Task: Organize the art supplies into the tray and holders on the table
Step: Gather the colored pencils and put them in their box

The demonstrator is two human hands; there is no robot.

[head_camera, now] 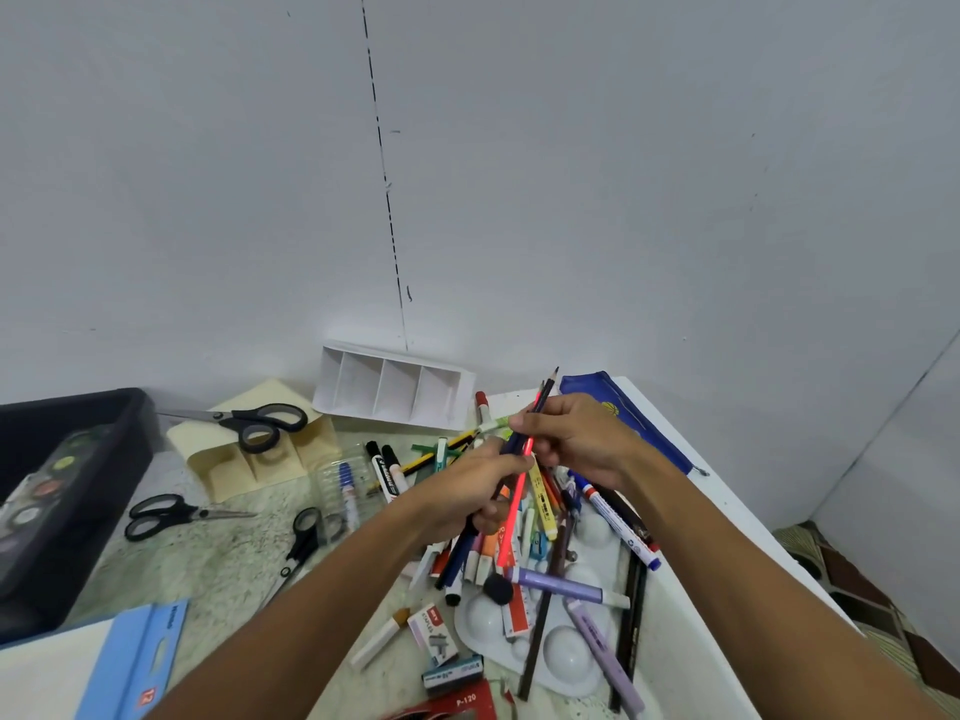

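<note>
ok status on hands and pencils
Both hands grip pencils over pile. White holder empty, behind. Path clear.

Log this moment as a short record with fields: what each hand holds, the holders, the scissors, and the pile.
left hand: grips a bundle of pencils
right hand: pinches the same bundle higher up
white holder: compartments look empty, lies against wall
cream holder: one pair of scissors on it
loose scissors: two pairs on table
pile of pens and markers: unsorted

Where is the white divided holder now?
In the head view, the white divided holder lies at the table's far edge against the wall, right of the cream holder.
</note>
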